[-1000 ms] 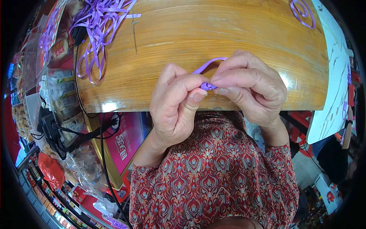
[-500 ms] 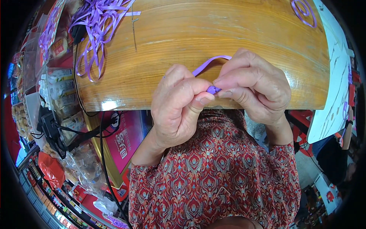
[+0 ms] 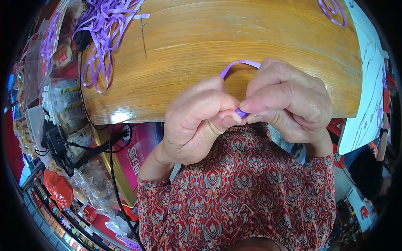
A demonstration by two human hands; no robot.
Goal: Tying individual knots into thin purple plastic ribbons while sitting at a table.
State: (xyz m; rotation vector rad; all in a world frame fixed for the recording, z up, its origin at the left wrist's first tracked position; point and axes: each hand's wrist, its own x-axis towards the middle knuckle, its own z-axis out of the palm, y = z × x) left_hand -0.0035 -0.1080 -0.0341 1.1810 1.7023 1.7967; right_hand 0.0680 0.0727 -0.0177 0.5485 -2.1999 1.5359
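Note:
A purple ribbon (image 3: 241,112) is folded into a small piece, pinched between the fingertips of both hands above the table's front edge. My left hand (image 3: 200,119) has thumb and forefinger closed on its left side. From the right, my right hand (image 3: 291,100) grips it the same way, and the two thumbs nearly meet. A loop of the same ribbon arches behind the fingers from one hand to the other. Much of the folded piece is covered by the fingertips.
A heap of purple ribbon (image 3: 104,31) lies at the table's far left, beside a thin metal hook (image 3: 143,37). Another ribbon coil (image 3: 333,12) rests far right on the wooden table (image 3: 201,46). Packaged goods (image 3: 67,98) and black cables (image 3: 111,167) crowd the left side.
Both hands have shifted slightly right and lower, closer to me, still pinching the ribbon. Less of the folded piece shows between the fingertips.

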